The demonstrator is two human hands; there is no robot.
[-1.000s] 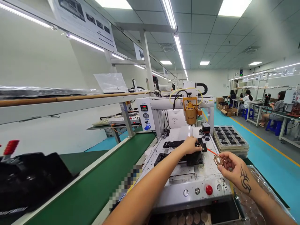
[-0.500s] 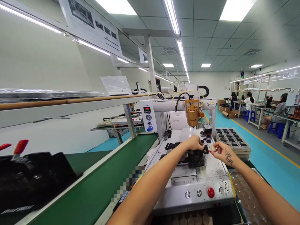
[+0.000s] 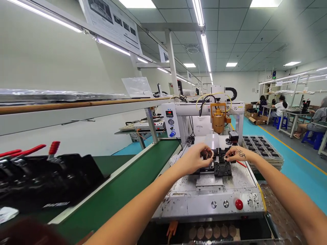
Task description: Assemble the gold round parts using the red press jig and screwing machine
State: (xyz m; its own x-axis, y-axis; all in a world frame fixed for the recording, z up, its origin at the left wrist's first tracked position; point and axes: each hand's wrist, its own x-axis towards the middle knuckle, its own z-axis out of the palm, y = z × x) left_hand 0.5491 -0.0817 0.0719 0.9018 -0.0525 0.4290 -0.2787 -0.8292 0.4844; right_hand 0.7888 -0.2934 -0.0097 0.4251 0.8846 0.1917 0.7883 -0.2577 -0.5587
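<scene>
My left hand (image 3: 196,158) is closed in a pinch on a thin round ring (image 3: 209,154) with a coppery rim, just left of the black fixture (image 3: 223,169). The fixture sits on the white bed (image 3: 184,187) of a benchtop machine. My right hand (image 3: 236,154) has thumb and fingers together at the fixture's right side, around a small round piece (image 3: 226,157) whose kind I cannot make out. A thin red rod (image 3: 241,164) sticks out beneath that hand. Behind both hands hangs the machine's gold-coloured head (image 3: 218,122).
A red button (image 3: 239,204) and metal buttons line the machine's front. Stacked trays of black parts (image 3: 263,149) stand at right. A green belt (image 3: 122,200) runs along the left, by black fixtures with red handles (image 3: 54,147). Round discs (image 3: 208,232) lie below the machine. Other people sit far right.
My left hand has drawn left off the fixture and now holds a ring. My right hand, which held a ring beside the fixture, has moved in onto it. The view has shifted left.
</scene>
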